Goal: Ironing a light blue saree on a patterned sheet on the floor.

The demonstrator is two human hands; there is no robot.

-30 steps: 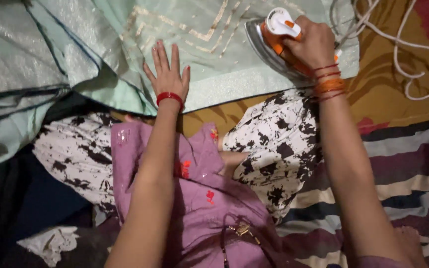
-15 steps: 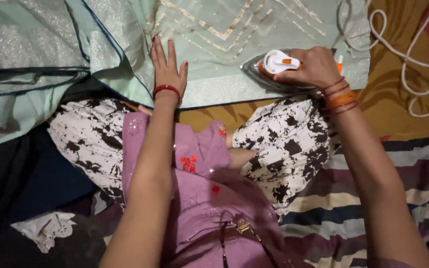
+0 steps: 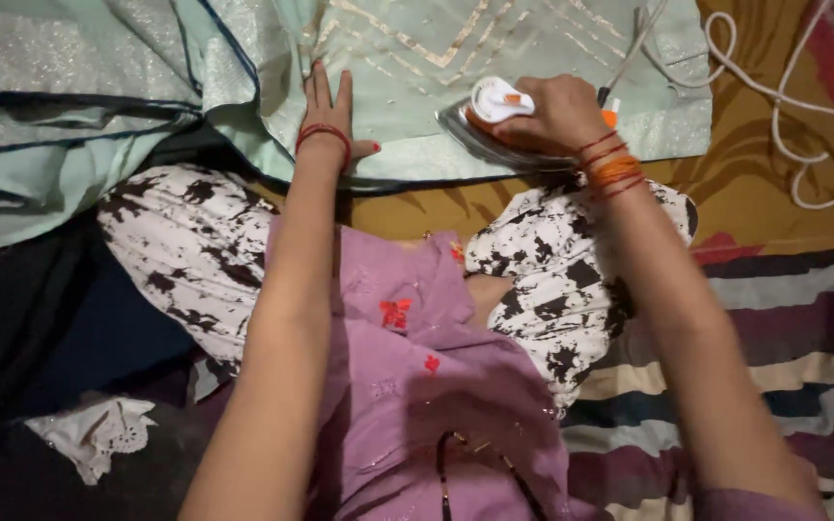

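A pale green embroidered cloth (image 3: 417, 43) lies spread in front of me. My left hand (image 3: 328, 111) rests flat on it, fingers apart, a red thread band on the wrist. My right hand (image 3: 557, 111) grips the handle of a white and orange electric iron (image 3: 494, 121), whose metal soleplate lies on the near edge of the green cloth. Orange and red bangles circle my right wrist. The iron's back end is hidden behind my hand.
A white power cord (image 3: 793, 116) loops over a mustard yellow sheet (image 3: 736, 193) at the right. A striped blanket (image 3: 793, 328) lies below it. Folded green and dark fabrics (image 3: 60, 125) pile up at the left. My lap shows a purple top (image 3: 417, 386) and black-and-white printed trousers (image 3: 185, 241).
The iron has slid toward me and leftward, from the cloth's far right part down to its near edge. My left hand stayed flat on the cloth.
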